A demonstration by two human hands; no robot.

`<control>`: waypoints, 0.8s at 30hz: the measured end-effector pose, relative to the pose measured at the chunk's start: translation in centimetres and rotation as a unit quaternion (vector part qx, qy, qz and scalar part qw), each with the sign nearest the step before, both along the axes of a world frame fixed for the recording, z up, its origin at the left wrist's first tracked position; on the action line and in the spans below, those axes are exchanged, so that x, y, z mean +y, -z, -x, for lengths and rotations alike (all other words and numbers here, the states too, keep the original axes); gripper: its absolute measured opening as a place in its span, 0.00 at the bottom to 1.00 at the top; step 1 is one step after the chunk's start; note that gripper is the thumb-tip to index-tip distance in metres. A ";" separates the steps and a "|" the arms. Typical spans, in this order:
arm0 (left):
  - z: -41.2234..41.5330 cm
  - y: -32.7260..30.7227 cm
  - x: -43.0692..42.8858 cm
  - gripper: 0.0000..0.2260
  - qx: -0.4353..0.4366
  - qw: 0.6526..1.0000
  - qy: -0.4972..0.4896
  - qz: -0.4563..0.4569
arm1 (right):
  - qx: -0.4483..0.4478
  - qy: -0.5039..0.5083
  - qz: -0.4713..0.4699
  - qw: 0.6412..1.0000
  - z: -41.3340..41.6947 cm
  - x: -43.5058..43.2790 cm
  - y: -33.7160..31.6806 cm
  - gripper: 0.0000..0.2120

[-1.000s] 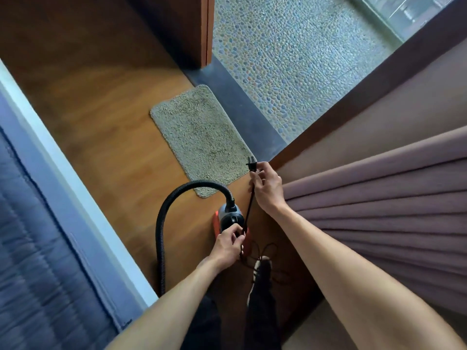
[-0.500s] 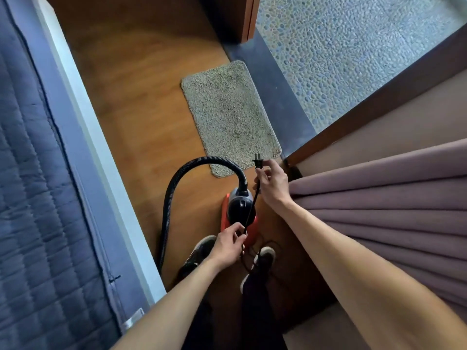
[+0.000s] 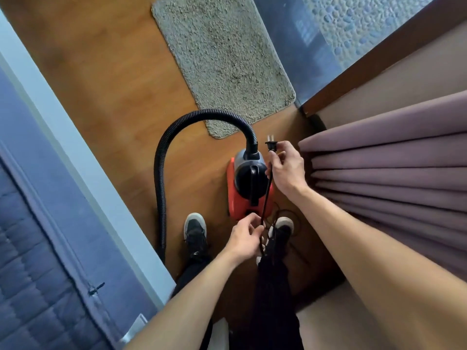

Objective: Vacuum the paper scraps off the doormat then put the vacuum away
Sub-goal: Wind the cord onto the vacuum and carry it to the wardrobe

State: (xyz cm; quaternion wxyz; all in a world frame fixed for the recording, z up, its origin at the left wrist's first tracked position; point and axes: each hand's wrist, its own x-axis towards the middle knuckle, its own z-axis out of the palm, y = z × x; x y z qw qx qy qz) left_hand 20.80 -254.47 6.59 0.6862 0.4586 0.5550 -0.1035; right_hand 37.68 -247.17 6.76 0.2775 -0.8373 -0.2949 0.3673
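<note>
Vacuum (image 3: 249,188), a small red and black canister, sits on the wooden floor (image 3: 106,79) just in front of the person's shoes, beside the near corner of the doormat (image 3: 222,56). Its black hose (image 3: 161,168) arches over that corner and runs down to the left. The right hand (image 3: 286,168) pinches the plug (image 3: 271,145), prongs up, while the left hand (image 3: 243,239) closes around the cord (image 3: 266,195) stretched between them. Curtain folds (image 3: 384,168) hang at the right.
</note>
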 end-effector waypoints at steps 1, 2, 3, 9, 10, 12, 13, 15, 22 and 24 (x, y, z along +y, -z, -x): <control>0.1 0.7 0.4 0.05 -0.010 1.000 -0.010 0.023 | -0.003 0.003 0.002 1.000 0.1 0.2 1.0 0.05; 0.2 1.4 0.8 0.06 -0.018 0.999 -0.019 0.043 | -0.004 0.005 0.002 1.000 0.3 0.4 2.0 0.05; 0.4 2.2 1.1 0.07 -0.020 0.998 -0.021 0.055 | -0.004 0.006 0.004 1.000 0.4 0.6 2.9 0.05; 0.7 7.1 1.0 0.03 0.016 0.999 0.003 0.032 | 0.004 -0.015 0.023 1.000 0.7 0.3 7.9 0.03; 0.6 7.8 0.7 0.03 0.023 0.999 0.007 0.026 | 0.008 -0.024 0.026 0.999 0.6 0.0 8.6 0.03; 0.2 9.4 -0.1 0.04 0.035 0.999 0.004 0.017 | 0.012 -0.032 0.034 0.999 0.4 -0.5 10.2 0.03; -0.1 10.1 -0.5 0.04 0.040 0.999 0.001 0.015 | 0.010 -0.032 0.036 0.999 0.3 -0.8 11.1 0.03; -0.6 11.8 -1.1 0.04 0.049 0.999 0.002 0.004 | 0.006 -0.035 0.039 0.999 0.0 -1.2 12.9 0.03; -1.5 16.4 -1.8 0.04 0.056 0.998 -0.016 -0.009 | -0.028 -0.075 0.045 0.996 -0.6 -1.6 17.8 0.09; -1.4 17.3 -2.0 0.04 0.061 0.998 -0.018 -0.009 | -0.034 -0.087 0.050 0.994 -0.7 -1.8 18.9 0.10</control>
